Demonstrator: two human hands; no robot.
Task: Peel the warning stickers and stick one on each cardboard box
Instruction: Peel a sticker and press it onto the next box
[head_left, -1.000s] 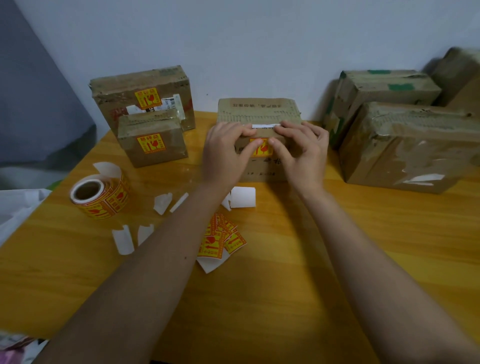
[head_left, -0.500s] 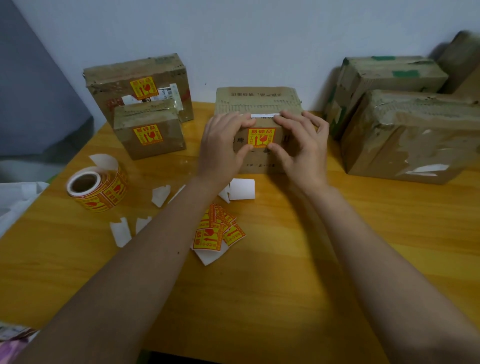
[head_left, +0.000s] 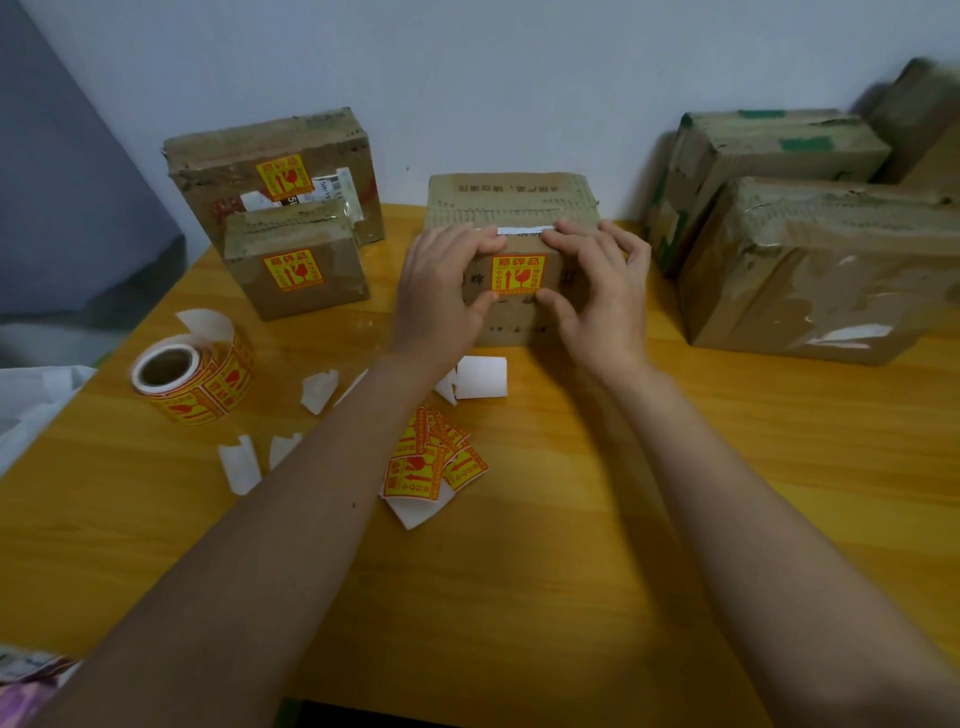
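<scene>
**Both hands on the middle box**

Sticker roll (head_left: 189, 382) lies near the table's (head_left: 571, 571) left edge. Mid rear edge, left hand (head_left: 441, 296) and right hand (head_left: 602, 296) clasp the middle box (head_left: 511, 202), thumbs at its warning sticker's (head_left: 518, 273) lower corners. Taped boxes (head_left: 810, 270) fill the right rear corner.

Yellow-red sticker (head_left: 518, 274) flat on centre box (head_left: 511, 202) front, seemingly smooth.
</scene>
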